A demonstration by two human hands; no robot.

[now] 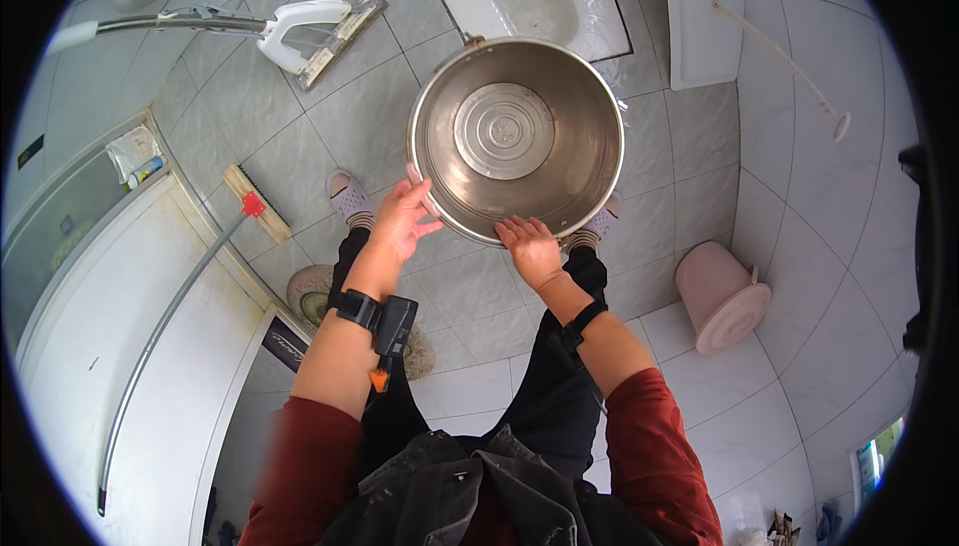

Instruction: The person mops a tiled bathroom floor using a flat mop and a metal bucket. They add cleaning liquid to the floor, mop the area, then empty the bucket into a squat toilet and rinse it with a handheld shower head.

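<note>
A large stainless-steel bucket [573, 137] is in front of me, its mouth facing up towards me. Its inside looks bare, with ringed circles on the bottom. My right hand [530, 250] grips the near rim, fingers hooked over the edge. At the left side of the rim, my left hand [398, 222] holds the bucket by a pinkish handle grip [424, 194], thumb above and the other fingers spread below. The bucket's outer wall and base are hidden, so I cannot tell whether it rests on the floor. It partly covers my right slipper.
Beyond the bucket lies a white squat toilet [551, 6]. A sponge mop [300, 36] and a long-handled scrub brush [257, 203] are at the left, beside a white door panel [142, 306]. A pink lidded bin [719, 295] stands right. Stone-like round objects [311, 295] sit near my left leg.
</note>
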